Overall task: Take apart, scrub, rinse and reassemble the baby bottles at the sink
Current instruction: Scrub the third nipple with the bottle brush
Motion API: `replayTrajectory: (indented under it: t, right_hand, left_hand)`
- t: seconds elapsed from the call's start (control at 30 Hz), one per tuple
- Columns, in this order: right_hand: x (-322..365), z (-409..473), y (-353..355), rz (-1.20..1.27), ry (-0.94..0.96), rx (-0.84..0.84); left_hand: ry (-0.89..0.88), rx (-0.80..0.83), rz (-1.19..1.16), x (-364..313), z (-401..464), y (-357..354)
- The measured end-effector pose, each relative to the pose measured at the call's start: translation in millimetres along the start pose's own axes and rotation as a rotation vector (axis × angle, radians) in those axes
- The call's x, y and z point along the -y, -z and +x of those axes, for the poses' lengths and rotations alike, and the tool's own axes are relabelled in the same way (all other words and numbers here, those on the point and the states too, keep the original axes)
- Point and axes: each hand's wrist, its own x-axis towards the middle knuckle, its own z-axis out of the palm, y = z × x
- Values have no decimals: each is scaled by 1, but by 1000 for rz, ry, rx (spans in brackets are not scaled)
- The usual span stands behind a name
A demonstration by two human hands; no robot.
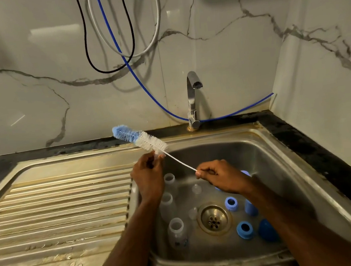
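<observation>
A bottle brush (142, 139) with white and blue bristles points up and to the left above the sink's left rim. My left hand (150, 176) pinches it at the base of the bristles. My right hand (222, 176) pinches the end of its thin wire handle over the basin. Three clear bottle bodies (177, 230) stand open along the left wall of the sink (282, 165). Two clear teats (196, 189) lie near the drain. Blue screw rings (244, 230) and blue caps (267, 230) sit to the right of it, one cap partly hidden by my right hand.
A chrome tap (194, 100) stands behind the basin, with no water running. The ribbed steel drainboard (58, 205) stretches to the left. A blue hose (143, 86) and other cables hang on the marble wall. Dark countertop borders the sink on the right.
</observation>
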Motion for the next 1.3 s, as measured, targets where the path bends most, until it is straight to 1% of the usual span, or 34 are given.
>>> replayTrajectory:
  t: [0.03,0.07,0.1,0.17,0.2,0.23,0.27,0.33,0.4,0.43,0.47,0.53,0.6,0.63,0.7,0.8,0.87,0.93,1.0,1.07,1.13,1.2,1.23,1.3]
  right_hand:
    - [-2,0,1,-4,4,-8]
    - [-6,1,2,-12,4,-14]
    - [-10,1,4,-22,6,-19]
    - [-19,0,7,-38,7,-35]
    - [-22,0,9,-38,6,-48]
    - [-24,-1,9,-37,4,-64]
    - [-24,0,10,-35,2,-76]
    - [-22,0,9,-38,1,-79]
    - [-15,-1,8,-25,6,-44]
    - [-10,-3,8,0,1,-11]
    - [-5,-4,8,25,-10,23]
    - [2,-5,7,40,-28,66]
    - [6,-4,4,33,-37,78]
    - [6,-3,1,33,-45,77]
    - [7,-1,-3,71,-74,70]
    - [10,0,-4,204,-138,56]
    - [13,-1,-1,329,-194,88]
    - [13,-1,2,390,-236,146]
    - [8,0,1,375,-246,143]
    - [-1,2,-2,337,-234,59]
    - [-10,5,-2,292,-202,-70]
    - [-18,7,1,222,-160,-178]
    - [-20,7,3,173,-137,-191]
    - [-23,7,4,60,-81,-151]
  left_hand:
    - [14,2,-20,1,1,-1]
    - [99,12,-119,1,2,-2]
    - [255,41,-297,-1,4,-2]
    - [596,156,-700,-9,6,4]
    - [707,222,-826,-12,6,7]
    - [772,282,-888,-13,7,10]
    - [791,328,-907,-14,7,12]
    - [742,345,-886,-15,4,11]
    - [578,287,-833,-13,1,7]
    - [472,257,-762,-11,0,6]
    - [371,233,-657,-9,-1,5]
    - [179,177,-375,-3,0,4]
    - [-25,101,-58,2,1,4]
    - [-116,73,64,5,1,4]
    - [-241,57,191,9,2,3]
    - [-346,64,256,10,4,2]
    - [-363,55,271,10,6,1]
    - [-321,15,251,8,5,2]
    - [-228,-7,228,5,5,3]
    - [-88,-18,183,6,7,3]
    - [90,-29,57,7,9,4]
    - [232,19,-128,10,12,6]
    - [287,75,-271,10,12,7]
    - [369,209,-571,7,13,9]
